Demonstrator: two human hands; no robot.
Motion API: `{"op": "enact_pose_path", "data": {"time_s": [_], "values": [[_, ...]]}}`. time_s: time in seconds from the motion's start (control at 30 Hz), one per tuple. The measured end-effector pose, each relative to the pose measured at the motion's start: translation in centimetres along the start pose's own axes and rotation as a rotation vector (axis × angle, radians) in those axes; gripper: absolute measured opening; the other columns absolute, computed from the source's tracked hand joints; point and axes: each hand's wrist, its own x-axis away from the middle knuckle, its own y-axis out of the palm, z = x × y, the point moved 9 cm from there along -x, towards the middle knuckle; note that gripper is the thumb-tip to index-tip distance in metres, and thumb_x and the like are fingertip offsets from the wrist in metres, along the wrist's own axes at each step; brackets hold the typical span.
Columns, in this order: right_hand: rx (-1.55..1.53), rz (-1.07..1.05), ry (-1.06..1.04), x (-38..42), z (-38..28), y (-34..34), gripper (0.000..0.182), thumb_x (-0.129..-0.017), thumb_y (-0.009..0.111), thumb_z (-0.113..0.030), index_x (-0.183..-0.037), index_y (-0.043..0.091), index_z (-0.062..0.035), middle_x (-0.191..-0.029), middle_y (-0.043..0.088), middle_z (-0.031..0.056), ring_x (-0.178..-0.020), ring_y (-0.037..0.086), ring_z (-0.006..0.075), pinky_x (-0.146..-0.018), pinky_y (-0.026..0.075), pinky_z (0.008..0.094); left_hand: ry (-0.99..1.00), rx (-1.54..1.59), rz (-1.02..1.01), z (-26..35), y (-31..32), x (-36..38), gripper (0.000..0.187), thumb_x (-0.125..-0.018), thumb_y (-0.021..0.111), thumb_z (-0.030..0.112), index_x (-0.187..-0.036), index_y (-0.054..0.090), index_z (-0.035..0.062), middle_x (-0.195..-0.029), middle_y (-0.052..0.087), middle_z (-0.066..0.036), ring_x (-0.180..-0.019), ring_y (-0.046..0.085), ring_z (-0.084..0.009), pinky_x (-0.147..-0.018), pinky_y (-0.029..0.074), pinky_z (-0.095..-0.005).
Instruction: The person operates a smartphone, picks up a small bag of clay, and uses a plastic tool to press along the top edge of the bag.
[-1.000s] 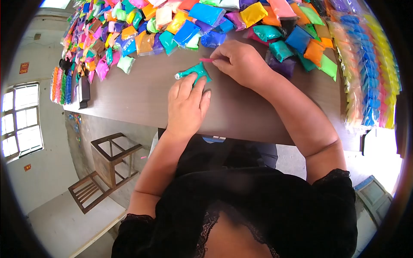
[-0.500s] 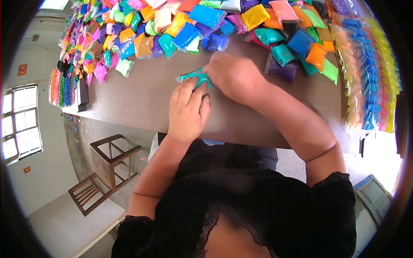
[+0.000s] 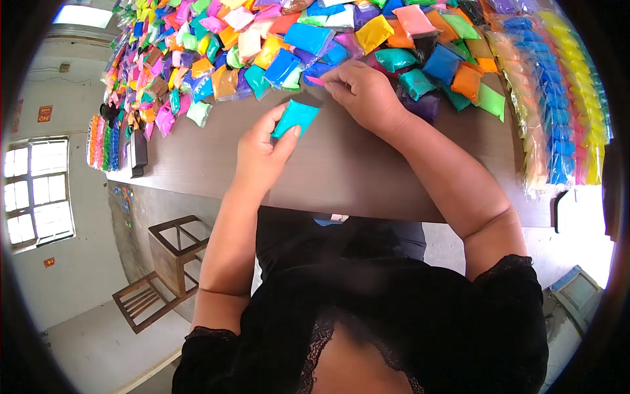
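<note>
A teal packet [image 3: 296, 118] is pinched between the thumb and fingers of my left hand [image 3: 262, 148], raised above the brown table. To its right, my right hand [image 3: 364, 95] is closed on a small pink piece [image 3: 315, 81], whose tip sticks out past the fingertips; its full shape is hidden. The right hand is close to a blue packet [image 3: 283, 67] and a purple one [image 3: 420, 105] at the near edge of a colourful heap of packets.
Strips of joined packets, orange, blue and yellow [image 3: 577, 85], lie at the table's right. More strips [image 3: 104, 148] and a black object [image 3: 138, 152] are at the left end. A wooden chair [image 3: 172, 262] lies beyond the table's near edge [image 3: 394, 213].
My left hand has lifted the teal packet off the table. My right hand has left that packet, moved slightly up, and now shows a pink piece. The view has shifted a little.
</note>
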Motion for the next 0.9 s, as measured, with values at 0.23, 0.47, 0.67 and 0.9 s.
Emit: {"op": "enact_pose_path", "data": {"time_s": [0.23, 0.47, 0.67, 0.9], "values": [[-0.047, -0.041, 0.037, 0.0, 0.6, 0.3, 0.014, -0.083, 0.065, -0.010, -0.095, 0.067, -0.0030, -0.089, 0.064, 0.0134, -0.084, 0.063, 0.0283, -0.073, 0.050, 0.0336, 0.143, -0.463, 0.237, 1.4, -0.5, 0.3, 0.062, -0.079, 0.072, 0.024, -0.133, 0.047, 0.0046, -0.131, 0.048, -0.021, -0.116, 0.050, -0.0359, -0.097, 0.042, -0.0446], [-0.042, -0.054, 0.076, 0.1, 0.4, 0.5, 0.016, -0.083, 0.066, -0.011, -0.096, 0.067, -0.0028, -0.088, 0.064, 0.0132, -0.083, 0.063, 0.0270, -0.073, 0.050, 0.0329, 0.217, -0.588, -0.114, 1.9, 6.2, 1.8, 0.077, -0.088, 0.059, 0.038, -0.142, 0.025, -0.0056, -0.148, 0.023, -0.029, -0.137, 0.023, -0.0429, -0.113, 0.018, -0.0495], [-0.037, -0.029, 0.056, 0.0, 0.5, 0.2, 0.015, -0.083, 0.066, -0.011, -0.096, 0.067, -0.0022, -0.088, 0.065, 0.0123, -0.081, 0.064, 0.0262, -0.072, 0.050, 0.0326, 0.261, -0.645, -0.158, 1.8, 5.9, 0.9, 0.079, -0.085, 0.063, 0.041, -0.139, 0.030, -0.0071, -0.145, 0.028, -0.030, -0.136, 0.028, -0.0415, -0.111, 0.021, -0.0518], [-0.062, -0.024, 0.079, -0.2, 0.5, 0.1, 0.016, -0.083, 0.065, -0.014, -0.095, 0.067, -0.0035, -0.087, 0.065, 0.0126, -0.081, 0.063, 0.0267, -0.072, 0.050, 0.0343, 0.319, -0.529, -0.076, 2.6, 5.1, 1.1, 0.075, -0.088, 0.058, 0.040, -0.140, 0.029, -0.0052, -0.148, 0.025, -0.026, -0.137, 0.025, -0.0400, -0.112, 0.020, -0.0520]]}}
